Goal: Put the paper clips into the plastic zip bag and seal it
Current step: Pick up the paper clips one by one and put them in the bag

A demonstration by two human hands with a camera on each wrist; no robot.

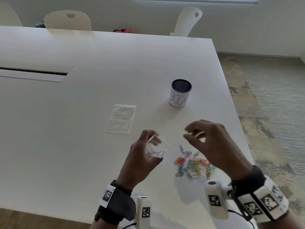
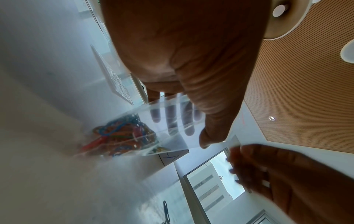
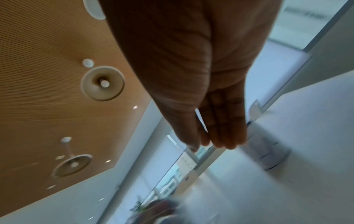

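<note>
Head view: near the worktop's near right edge lies the loose pile of coloured paper clips (image 1: pixel 194 164), flat on the surface. Just left of the pile, the left hand (image 1: pixel 142 160) holds the plastic zip bag (image 1: pixel 156 147) off the worktop, thumb and fingers curled round its clear wall, mouth spread and facing the right hand (image 1: pixel 212 142). The right hand hovers above the pile with fingers loosely curled; a pale sliver shows between thumb and fingers, but blur prevents stating whether it pinches a clip. The left wrist view shows the pile through the film; whether any clip is already inside cannot be told.

Handling, as a judgement: the bag is thin, limp and slick, so hold it by the stiffer zip strip at the mouth. The clips are light, rigid and prone to tangling; take small pinches.

Farther in, a second zip bag (image 1: pixel 121 119) lies flat, well apart from the hands. Beyond it, toward the right edge, stands a mesh cup (image 1: pixel 180 93) wrapped in paper, handwritten "BIN".
</note>
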